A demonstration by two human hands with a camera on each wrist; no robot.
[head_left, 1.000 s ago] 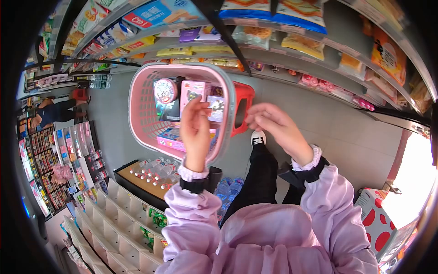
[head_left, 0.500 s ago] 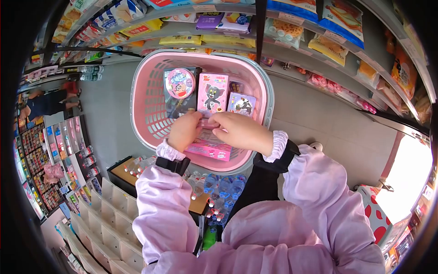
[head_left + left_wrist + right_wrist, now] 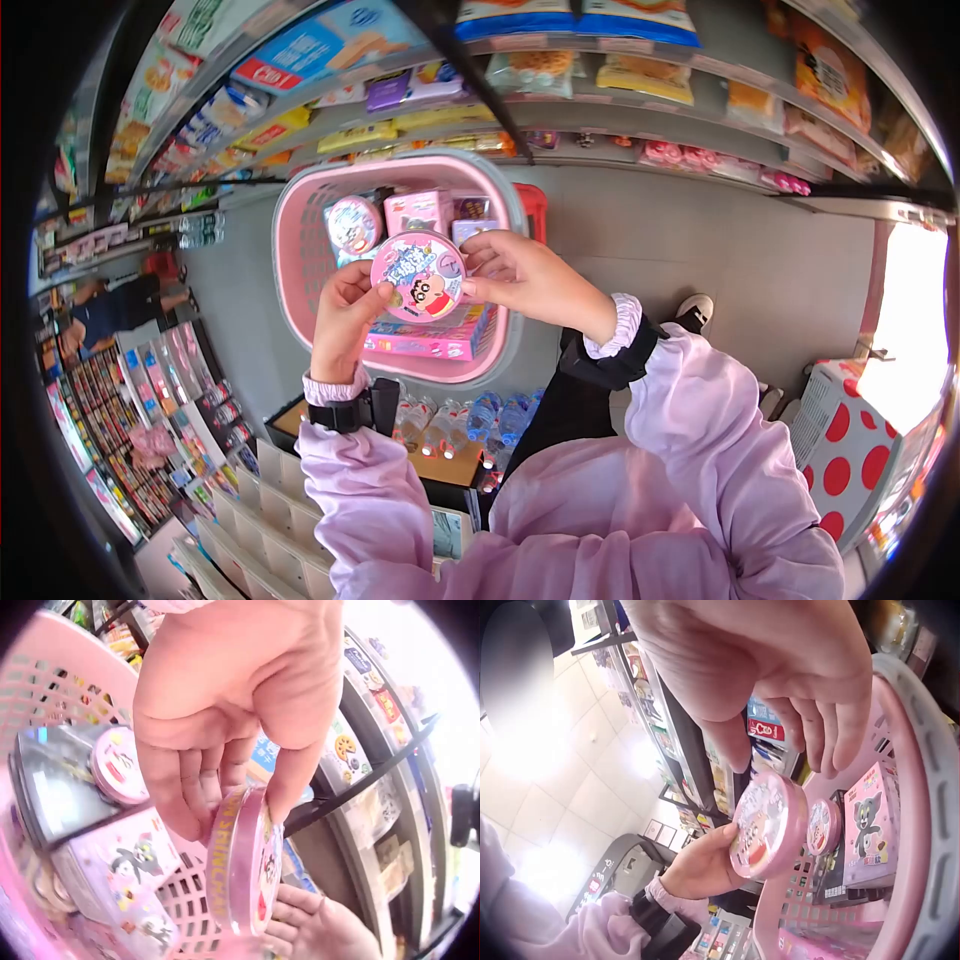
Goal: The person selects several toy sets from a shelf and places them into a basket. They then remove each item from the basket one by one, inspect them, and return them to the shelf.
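Note:
A round pink tin [image 3: 418,277] with a cartoon child on its lid is held up over the pink basket [image 3: 293,215]. My left hand [image 3: 345,318] pinches its left edge between thumb and fingers; the left wrist view shows lettering along the side of the tin. At the right edge, my right hand [image 3: 545,283] has its fingertips close by; in the right wrist view its fingers [image 3: 849,735] hang loosely above the tin. Inside the basket are a similar round tin [image 3: 355,224], a pink box [image 3: 871,825] with a cartoon cat and a flat pink box [image 3: 425,343].
Shelves of packaged snacks [image 3: 645,78] run along the far side. Bottles [image 3: 440,428] stand on a low stand near my legs, beside pale divided racks [image 3: 250,520]. A white bin with red dots [image 3: 845,455] is at the right. Another person [image 3: 115,310] is at far left.
My hands came together from apart and reached down among the boxes in the basket. Now the left hand has a round tin raised above them, with the right hand beside it.

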